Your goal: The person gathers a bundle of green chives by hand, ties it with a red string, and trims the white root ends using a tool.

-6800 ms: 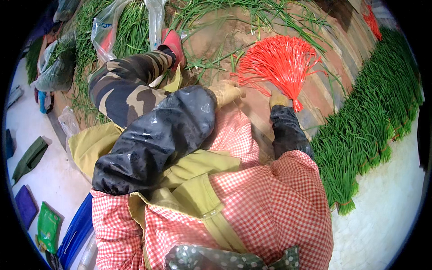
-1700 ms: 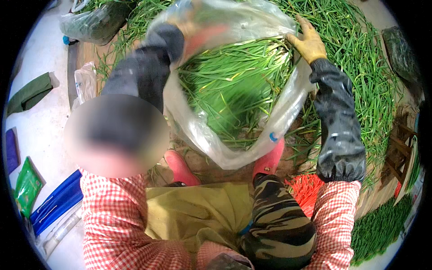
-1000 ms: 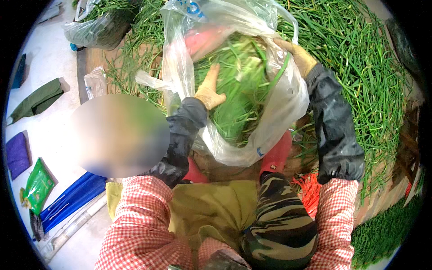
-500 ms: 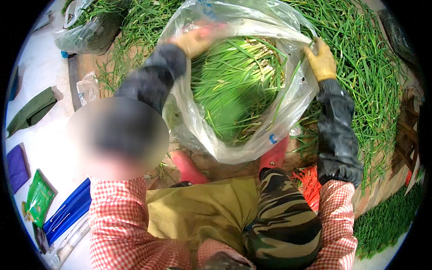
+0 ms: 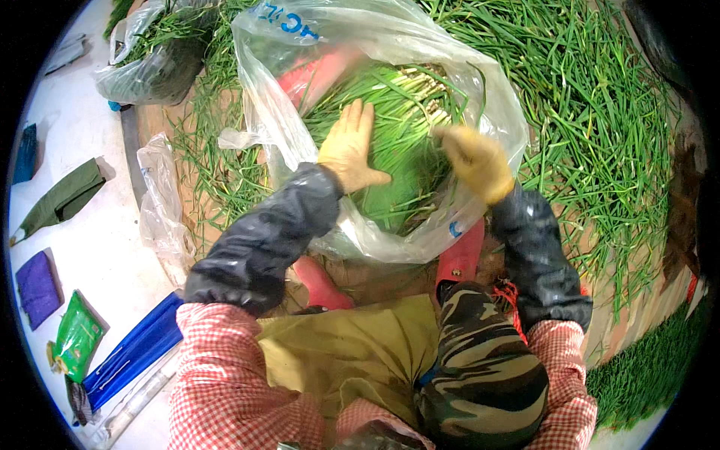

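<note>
A clear plastic bag (image 5: 259, 56) stands wide between my feet, with long green onions (image 5: 390, 97) packed inside, their pale ends toward the far right. My left hand (image 5: 351, 150), in a yellow glove, lies flat on the onions with its fingers spread. My right hand (image 5: 480, 165), also yellow-gloved, is over the bag's right inner side beside the onions; its fingers look bent but are blurred by motion. A blurred pinkish-red thing (image 5: 319, 71) shows at the bag's far left, its kind unclear.
Loose green stalks (image 5: 585, 112) cover the ground beyond and right. A second filled plastic bag (image 5: 154, 79) stands far left. Crumpled clear plastic (image 5: 161, 202), a green packet (image 5: 77, 337) and blue folded material (image 5: 131, 356) lie left. Red strings (image 5: 510, 300) sit by my right knee.
My left hand has moved from the bag's far left rim down onto the onions. My right hand has left the right rim and come inward. The bag's far rim has shifted left.
</note>
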Demonstrator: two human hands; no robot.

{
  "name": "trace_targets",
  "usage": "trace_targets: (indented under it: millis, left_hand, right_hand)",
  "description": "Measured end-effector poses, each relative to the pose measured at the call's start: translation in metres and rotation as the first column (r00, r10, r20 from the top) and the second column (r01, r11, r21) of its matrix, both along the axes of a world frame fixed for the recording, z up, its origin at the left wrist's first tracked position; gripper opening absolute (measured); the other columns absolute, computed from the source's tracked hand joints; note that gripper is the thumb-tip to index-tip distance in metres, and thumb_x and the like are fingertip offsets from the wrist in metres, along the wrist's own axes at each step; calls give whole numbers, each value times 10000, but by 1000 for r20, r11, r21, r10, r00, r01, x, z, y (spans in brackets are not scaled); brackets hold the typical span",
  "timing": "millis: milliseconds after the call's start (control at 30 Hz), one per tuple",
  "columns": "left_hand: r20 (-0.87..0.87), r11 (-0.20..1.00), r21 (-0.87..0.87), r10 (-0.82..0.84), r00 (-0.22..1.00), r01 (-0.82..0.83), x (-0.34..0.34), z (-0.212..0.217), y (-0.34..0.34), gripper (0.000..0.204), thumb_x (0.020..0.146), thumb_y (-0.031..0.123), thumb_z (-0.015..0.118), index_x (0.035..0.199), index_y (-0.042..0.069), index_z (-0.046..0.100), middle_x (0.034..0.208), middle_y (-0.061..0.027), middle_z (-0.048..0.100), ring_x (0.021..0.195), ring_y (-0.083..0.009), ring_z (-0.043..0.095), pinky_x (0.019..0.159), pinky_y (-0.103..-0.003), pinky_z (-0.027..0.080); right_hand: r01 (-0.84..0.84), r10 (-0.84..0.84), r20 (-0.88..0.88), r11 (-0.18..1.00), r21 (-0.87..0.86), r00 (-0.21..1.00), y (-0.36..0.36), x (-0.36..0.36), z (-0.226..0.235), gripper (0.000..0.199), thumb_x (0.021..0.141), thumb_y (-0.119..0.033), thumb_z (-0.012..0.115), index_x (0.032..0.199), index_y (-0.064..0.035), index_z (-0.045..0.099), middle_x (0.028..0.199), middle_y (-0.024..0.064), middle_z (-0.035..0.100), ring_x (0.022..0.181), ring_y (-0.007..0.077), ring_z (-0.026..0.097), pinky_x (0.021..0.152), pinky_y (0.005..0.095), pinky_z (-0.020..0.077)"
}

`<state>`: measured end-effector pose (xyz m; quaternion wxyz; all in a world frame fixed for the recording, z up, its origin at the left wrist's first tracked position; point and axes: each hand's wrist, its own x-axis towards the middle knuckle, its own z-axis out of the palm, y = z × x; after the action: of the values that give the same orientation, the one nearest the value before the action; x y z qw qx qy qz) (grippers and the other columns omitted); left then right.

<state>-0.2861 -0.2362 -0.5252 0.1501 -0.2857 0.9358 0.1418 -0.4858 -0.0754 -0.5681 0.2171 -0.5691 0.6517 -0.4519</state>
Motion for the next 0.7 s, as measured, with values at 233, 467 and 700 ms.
trace_targets:
  millis: [233, 467, 700]
  left_hand:
    - [23, 920, 294, 264, 964, -259, -14, -60, -59, 1072, 533, 243, 805, 1399, -55, 248, 1414, -252, 323, 1319, -334, 341, 1081, -335, 296]
    - [-512, 947, -27, 262, 818, -321, 2, -62, 58, 715, 571, 11, 626, 1253, -7, 415, 1207, -231, 500, 1124, -406, 470, 976, -423, 392]
    - [-566, 945, 24, 283, 775, -327, -5, -61, 50, 690, 572, 63, 654, 1226, 1, 444, 1294, -217, 453, 1221, -390, 424, 1023, -395, 368]
  right_hand:
    - [358, -416, -14, 766, 535, 909, 11, -138, -93, 306, 895, -205, 502, 1142, -72, 624, 1077, 113, 659, 985, 230, 620, 887, 300, 452]
    - [464, -485, 11, 841, 278, 874, 64, -54, -60, 241, 881, -119, 505, 1070, -56, 640, 1130, 132, 633, 1079, 285, 577, 936, 356, 431]
    - [463, -496, 60, 841, 279, 866, 88, -32, -53, 194, 878, -86, 524, 1031, -42, 634, 1130, 125, 624, 1060, 279, 582, 934, 341, 431]
